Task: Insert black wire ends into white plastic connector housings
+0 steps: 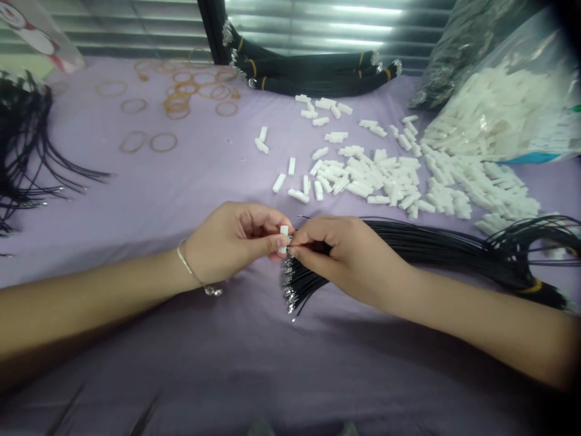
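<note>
Between its thumb and fingers, my left hand [242, 239] pinches a small white plastic connector housing [284, 231]. My right hand [347, 248] meets it fingertip to fingertip, pinching the metal-tipped end of a thin black wire against the housing's right side. Whether the tip sits inside the housing is hidden by the fingers. Under my right hand lies a bundle of black wires [408, 242], its silver terminals [290, 287] fanned out just below both hands. The bundle stretches to the right, where a yellow rubber band [533, 286] ties it.
Loose white housings [385, 175] are heaped beyond my right hand, beside a clear bag [503, 109] full of them. Rubber bands [179, 100] lie at the back left. Tied black wire bundles [308, 72] rest by the blinds, and more black wires [22, 139] at far left.
</note>
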A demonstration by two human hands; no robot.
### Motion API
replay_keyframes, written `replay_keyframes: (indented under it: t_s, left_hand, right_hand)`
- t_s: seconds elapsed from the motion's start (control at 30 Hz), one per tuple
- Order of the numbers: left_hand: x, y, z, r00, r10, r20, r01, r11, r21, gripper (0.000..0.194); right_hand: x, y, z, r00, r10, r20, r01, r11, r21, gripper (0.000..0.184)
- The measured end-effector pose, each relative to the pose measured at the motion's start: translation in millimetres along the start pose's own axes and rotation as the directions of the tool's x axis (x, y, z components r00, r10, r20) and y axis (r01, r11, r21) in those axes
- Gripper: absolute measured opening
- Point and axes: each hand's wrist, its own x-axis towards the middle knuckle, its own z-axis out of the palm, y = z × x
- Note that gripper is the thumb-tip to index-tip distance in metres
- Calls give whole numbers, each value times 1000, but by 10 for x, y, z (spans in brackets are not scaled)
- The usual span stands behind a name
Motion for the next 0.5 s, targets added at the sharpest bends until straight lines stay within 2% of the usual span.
replay_keyframes:
  t_s: [0.13, 0.4, 0.5]
  left_hand:
    - [6, -8, 0, 1000, 0, -7, 0, 1000, 15, 5]
    - [12, -7, -29, 999, -17, 36, 17, 1000, -9, 6]
    - [15, 11, -45, 998, -28, 50, 29, 999, -24, 9]
  right_hand:
    - [-2, 2, 28, 999, -7, -39, 6, 1000, -27, 15]
    - [-11, 4, -23, 1000, -4, -14, 3, 999, -42, 13]
    - [-16, 6, -54, 998, -57, -39, 55, 996, -68, 13]
